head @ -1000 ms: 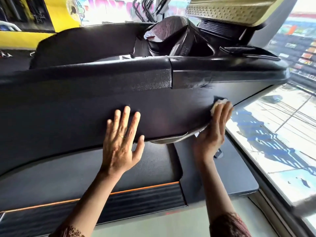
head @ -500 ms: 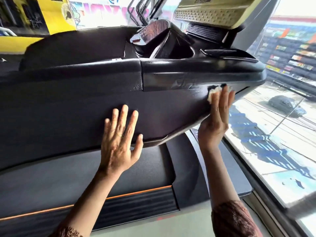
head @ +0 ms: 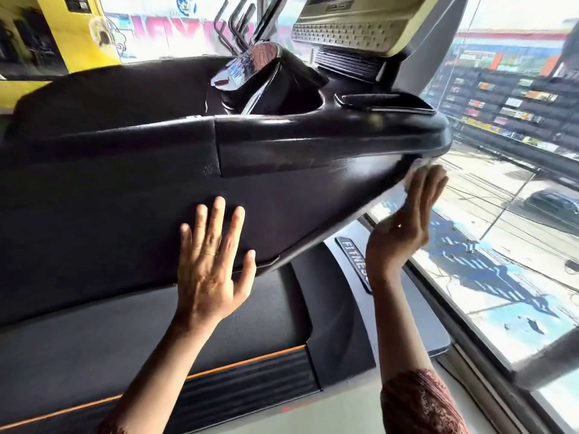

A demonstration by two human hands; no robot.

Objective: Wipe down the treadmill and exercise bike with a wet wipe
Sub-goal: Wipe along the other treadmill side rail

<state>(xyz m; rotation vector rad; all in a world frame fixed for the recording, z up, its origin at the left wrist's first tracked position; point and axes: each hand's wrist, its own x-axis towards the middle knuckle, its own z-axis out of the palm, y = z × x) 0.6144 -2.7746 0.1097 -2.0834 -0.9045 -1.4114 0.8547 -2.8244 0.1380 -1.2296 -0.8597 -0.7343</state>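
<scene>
Two hands meet the black treadmill console [head: 282, 170], its long body running left to right, tapering toward the window [head: 501, 245]; left hand [head: 213, 264] flat, fingers spread; right hand [head: 404, 220] pressing a blurred white wipe [head: 418, 166] with straight fingers under the glossy tip

One black treadmill [head: 125, 198] fills the frame, carrying one beige console screen [head: 354, 23], one "FITNESS" badge [head: 355, 261] and one orange stripe [head: 244, 363] along its deck. Two bare hands appear: one left hand [head: 213, 270] and one right hand [head: 404, 223]. Between them they account for one gold ring [head: 211, 253], on the left, and one white wet wipe [head: 418, 166], at the right. One patterned sleeve [head: 419, 402] shows plainly. Beyond the one large window [head: 501, 245] there is one dark car [head: 554, 203] on the street.
</scene>
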